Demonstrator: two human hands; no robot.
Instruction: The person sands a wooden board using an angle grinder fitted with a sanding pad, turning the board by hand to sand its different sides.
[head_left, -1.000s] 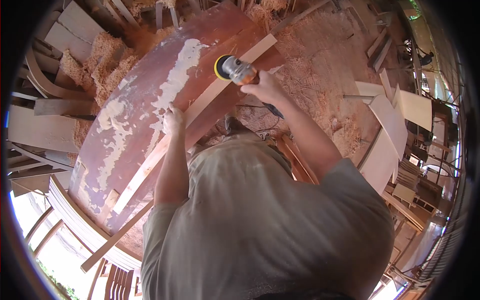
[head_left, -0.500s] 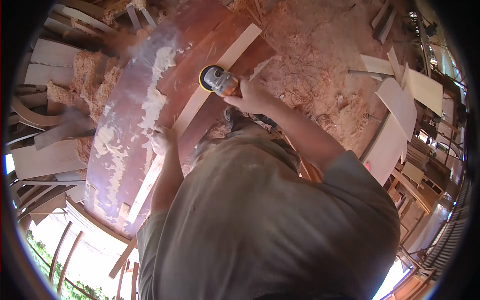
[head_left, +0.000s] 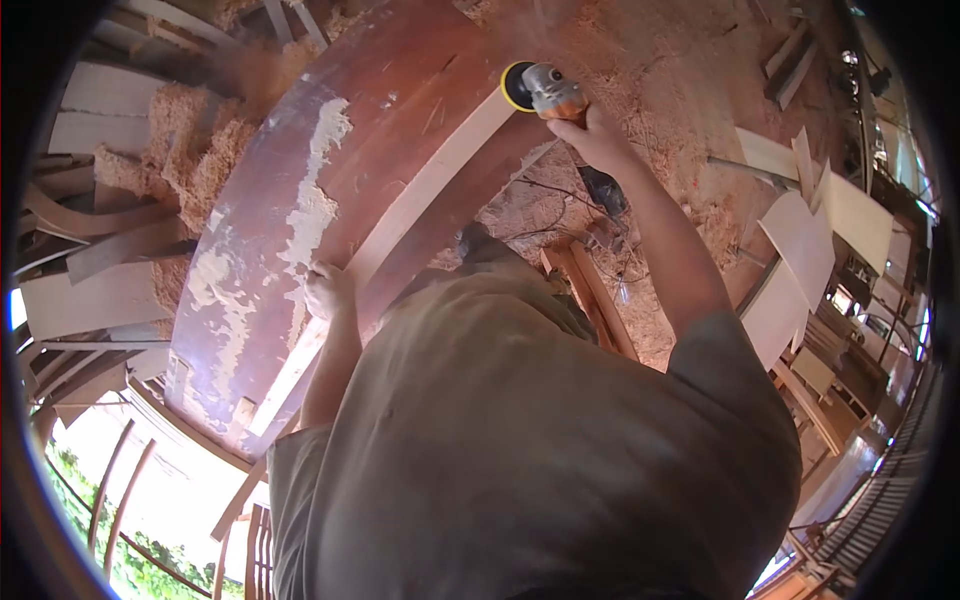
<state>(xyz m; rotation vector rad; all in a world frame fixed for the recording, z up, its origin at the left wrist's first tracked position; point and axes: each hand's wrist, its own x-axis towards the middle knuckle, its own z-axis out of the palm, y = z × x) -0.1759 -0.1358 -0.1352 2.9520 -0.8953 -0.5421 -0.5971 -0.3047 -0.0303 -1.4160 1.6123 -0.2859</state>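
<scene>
My right hand [head_left: 597, 138] is wrapped around the body of a handheld disc sander [head_left: 558, 92], which has a yellow-edged round pad. The pad is at the far end of a long pale wooden strip [head_left: 430, 190], and dust hangs around it. My left hand [head_left: 328, 290] grips the same strip lower down, its fingers curled over the edge. Beneath the strip lies a large reddish-brown board [head_left: 390, 120], its surface patched with pale, worn-looking areas. My left palm covers part of the strip.
Wood shavings [head_left: 195, 150] are heaped beyond the board on the left, among curved offcuts [head_left: 90, 215]. Pale sheets of wood [head_left: 800, 235] lean at the right. Sawdust covers the floor [head_left: 660, 90]. A reddish wooden beam [head_left: 595, 295] and a cable lie near my legs.
My right hand has moved the sander along the strip, from about its middle to its far end, up and to the right. My left hand stays on the strip.
</scene>
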